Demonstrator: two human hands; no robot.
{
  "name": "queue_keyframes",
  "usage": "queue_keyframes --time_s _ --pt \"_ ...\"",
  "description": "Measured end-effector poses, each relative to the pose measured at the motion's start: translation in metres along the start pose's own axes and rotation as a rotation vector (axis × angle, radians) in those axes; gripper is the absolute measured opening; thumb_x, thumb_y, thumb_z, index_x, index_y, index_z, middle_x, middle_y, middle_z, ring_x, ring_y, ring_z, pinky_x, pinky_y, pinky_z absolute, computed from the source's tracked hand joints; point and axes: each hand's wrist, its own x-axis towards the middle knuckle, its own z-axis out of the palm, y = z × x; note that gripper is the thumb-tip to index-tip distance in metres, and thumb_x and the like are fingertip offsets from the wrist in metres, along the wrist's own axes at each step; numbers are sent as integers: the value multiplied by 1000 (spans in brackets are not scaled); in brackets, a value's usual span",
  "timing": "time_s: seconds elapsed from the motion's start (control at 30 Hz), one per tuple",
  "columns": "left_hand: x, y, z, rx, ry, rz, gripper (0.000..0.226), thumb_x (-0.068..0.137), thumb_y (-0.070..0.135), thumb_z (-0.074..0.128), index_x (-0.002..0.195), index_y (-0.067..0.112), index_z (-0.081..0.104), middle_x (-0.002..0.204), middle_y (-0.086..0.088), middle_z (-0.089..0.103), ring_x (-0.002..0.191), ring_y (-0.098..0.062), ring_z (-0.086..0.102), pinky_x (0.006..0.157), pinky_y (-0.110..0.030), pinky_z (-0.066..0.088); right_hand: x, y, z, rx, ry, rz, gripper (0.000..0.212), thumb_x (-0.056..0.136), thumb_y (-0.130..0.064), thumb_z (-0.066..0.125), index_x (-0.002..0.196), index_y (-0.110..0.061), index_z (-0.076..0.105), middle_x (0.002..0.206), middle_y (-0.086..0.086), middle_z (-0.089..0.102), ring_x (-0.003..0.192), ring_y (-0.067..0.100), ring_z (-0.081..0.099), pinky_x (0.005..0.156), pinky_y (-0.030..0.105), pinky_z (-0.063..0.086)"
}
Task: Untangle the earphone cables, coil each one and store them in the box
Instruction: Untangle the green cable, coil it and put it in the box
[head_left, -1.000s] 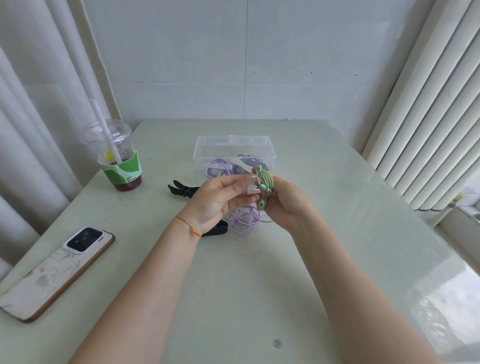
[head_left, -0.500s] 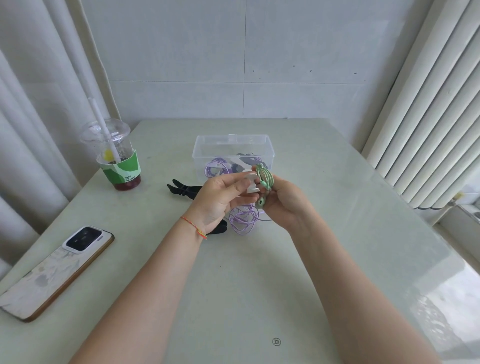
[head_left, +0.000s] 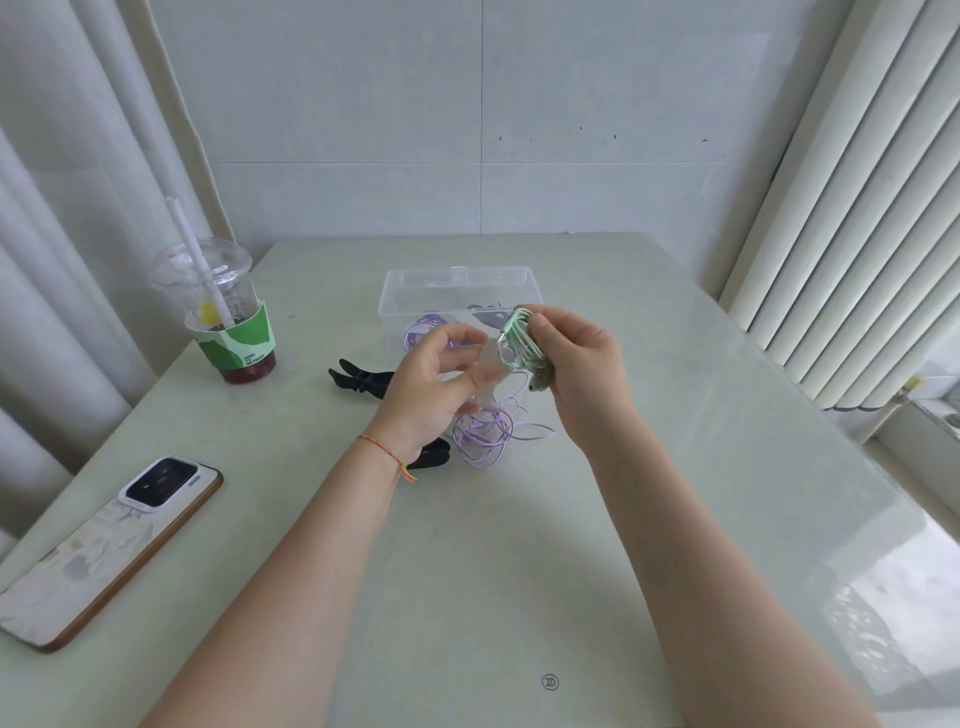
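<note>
Green coiled earphone cable (head_left: 521, 340) sits gripped in your raised right hand (head_left: 576, 364); your left hand (head_left: 434, 387), blurred, hovers beside it with loosely curled, empty-looking fingers.

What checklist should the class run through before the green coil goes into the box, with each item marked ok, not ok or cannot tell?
1. Green earphone cable coiled: ok, looped in a bundle.
2. Right hand grips the coil: ok.
3. Left hand free of the coil: cannot tell, its fingertips are blurred.
4. Clear box open: ok, no lid on it.
5. Room in the box: ok, a purple coil and a dark item lie inside, with space left.
6. All cables coiled: not ok, the purple cable lies loose on the table.
</note>
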Motion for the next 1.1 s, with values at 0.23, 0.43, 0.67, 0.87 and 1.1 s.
queue_keyframes --time_s 0.23,0.43,0.67,0.87,1.1 --pt "-5 8 5 -142 -59 -14 38 90 0 63 125 10 52 99 3 72 77 -11 66 56 -28 54 -1 0 6 -361 47 -289 22 90 -2 58 90 -18 72 80 -7 70 72 4 63 66 18 49" --pt "-5 9 5 -204 -84 -13 32 89 -7 60 115 11 56 94 0 72 75 -11 68 55 -23 53 2 8 5 -625 92 -508 20 90 -3 57 98 -11 74 80 -12 58 72 -6 55 65 6 37" --pt "-4 7 1 -143 -85 -15 32 86 -7 65 110 14 65 98 -4 73 79 -14 70 60 -25 55 4 12 4 -688 105 -550 20 89 -1 58 98 -7 74 86 -6 59 75 -13 55 68 2 36" --pt "-4 6 3 -106 -62 7 30 86 -10 63 108 10 67 89 -3 73 71 -13 68 62 -28 58 2 13 6 -749 125 -610 18 89 -2 58 97 -5 74 88 7 64 73 1 50 71 1 36" --pt "-5 4 6 -158 -16 24 27 85 -10 63 105 8 69 84 -2 75 73 -14 70 59 -28 57 2 14 7 -765 107 -570 19 87 -1 58 95 -7 74 88 9 66 74 12 55 68 2 36"
